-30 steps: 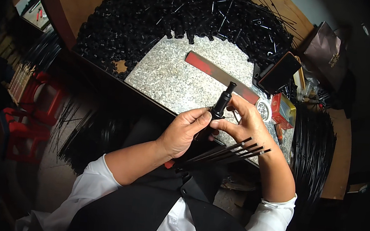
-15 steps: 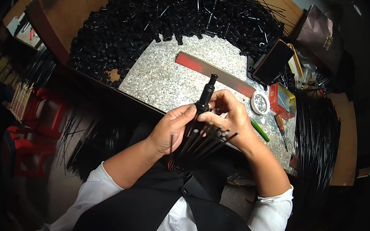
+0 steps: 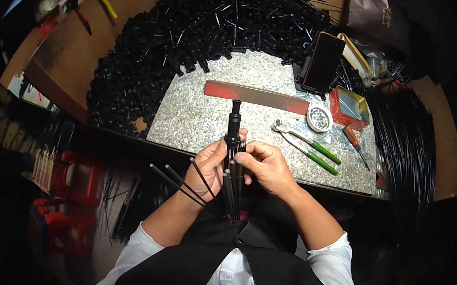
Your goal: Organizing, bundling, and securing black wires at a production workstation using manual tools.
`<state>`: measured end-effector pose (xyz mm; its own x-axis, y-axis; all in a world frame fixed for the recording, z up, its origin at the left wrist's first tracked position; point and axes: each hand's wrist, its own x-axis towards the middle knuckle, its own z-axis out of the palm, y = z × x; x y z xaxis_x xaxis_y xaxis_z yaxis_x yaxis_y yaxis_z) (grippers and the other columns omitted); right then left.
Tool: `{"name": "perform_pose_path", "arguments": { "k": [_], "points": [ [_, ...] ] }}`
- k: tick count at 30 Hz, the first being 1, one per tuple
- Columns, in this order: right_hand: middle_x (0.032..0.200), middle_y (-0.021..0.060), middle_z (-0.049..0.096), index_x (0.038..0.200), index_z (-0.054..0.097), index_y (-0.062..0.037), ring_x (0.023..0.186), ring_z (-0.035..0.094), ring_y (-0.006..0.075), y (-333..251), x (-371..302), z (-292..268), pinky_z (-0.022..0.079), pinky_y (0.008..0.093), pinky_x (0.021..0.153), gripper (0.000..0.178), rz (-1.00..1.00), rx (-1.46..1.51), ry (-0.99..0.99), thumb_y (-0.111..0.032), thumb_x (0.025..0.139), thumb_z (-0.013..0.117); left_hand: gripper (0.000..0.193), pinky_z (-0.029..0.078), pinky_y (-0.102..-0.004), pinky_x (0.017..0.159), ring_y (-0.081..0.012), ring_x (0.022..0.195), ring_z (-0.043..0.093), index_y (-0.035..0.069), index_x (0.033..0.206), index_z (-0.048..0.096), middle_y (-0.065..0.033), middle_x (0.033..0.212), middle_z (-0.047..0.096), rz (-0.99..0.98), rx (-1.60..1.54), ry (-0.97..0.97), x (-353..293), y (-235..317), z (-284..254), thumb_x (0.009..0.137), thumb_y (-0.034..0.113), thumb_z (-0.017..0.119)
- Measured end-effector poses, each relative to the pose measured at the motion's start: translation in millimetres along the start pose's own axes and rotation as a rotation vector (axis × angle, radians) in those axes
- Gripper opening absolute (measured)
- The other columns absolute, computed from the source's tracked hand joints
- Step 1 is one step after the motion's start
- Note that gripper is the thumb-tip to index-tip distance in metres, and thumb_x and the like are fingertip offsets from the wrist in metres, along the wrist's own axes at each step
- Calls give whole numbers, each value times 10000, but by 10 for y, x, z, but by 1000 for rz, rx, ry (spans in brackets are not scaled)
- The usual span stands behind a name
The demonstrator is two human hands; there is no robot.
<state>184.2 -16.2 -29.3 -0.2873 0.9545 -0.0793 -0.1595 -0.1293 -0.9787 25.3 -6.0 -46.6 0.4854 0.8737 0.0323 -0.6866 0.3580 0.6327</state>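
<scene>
My left hand [image 3: 209, 163] is closed around a black tubular umbrella runner [image 3: 234, 122], held upright with its narrow end pointing away from me. Thin black ribs [image 3: 228, 195] hang from its notched collar toward my lap, with several bunched together. A few more ribs [image 3: 177, 179] fan out over my left wrist. At the collar, my right hand [image 3: 270, 172] pinches the rib ends with thumb and fingers. A fine wire [image 3: 252, 140] seems to stick out there, too thin to make out fully.
On the speckled worktop [image 3: 186, 116] lie green-handled nippers [image 3: 306, 145], a red-brown bar [image 3: 255, 96], a white dish [image 3: 319, 118], a red box of pins [image 3: 349, 108] and a screwdriver [image 3: 351, 137]. Black tubular parts [image 3: 153, 62] heap behind; a phone [image 3: 324, 61] stands right, near bundled black rods [image 3: 404, 144].
The runner has turned from a rightward lean to nearly upright. Several ribs now spread left over my left wrist. My right hand has shifted, uncovering the nippers. The whole view has shifted too.
</scene>
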Motion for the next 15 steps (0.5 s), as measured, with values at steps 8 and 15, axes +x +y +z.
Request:
{"name": "perform_pose_path", "arguments": {
  "k": [8, 15],
  "points": [
    [656, 2, 574, 839, 640, -1, 474, 488, 49, 37, 0, 47, 388, 194, 414, 135, -23, 31, 46, -132, 862, 665, 438, 579, -426, 733, -250, 1126, 551, -28, 1313, 424, -147, 1269, 517, -17, -74, -65, 41, -28, -94, 967, 235, 477],
    [651, -3, 519, 770, 604, -24, 467, 499, 56, 11, 13, 15, 382, 201, 410, 164, -84, 7, -10, -144, 861, 669, 512, 573, -454, 745, -305, 1120, 551, -48, 1340, 363, -189, 1258, 510, 12, -48, -19, 30, -12, -54, 936, 222, 523]
  ]
}}
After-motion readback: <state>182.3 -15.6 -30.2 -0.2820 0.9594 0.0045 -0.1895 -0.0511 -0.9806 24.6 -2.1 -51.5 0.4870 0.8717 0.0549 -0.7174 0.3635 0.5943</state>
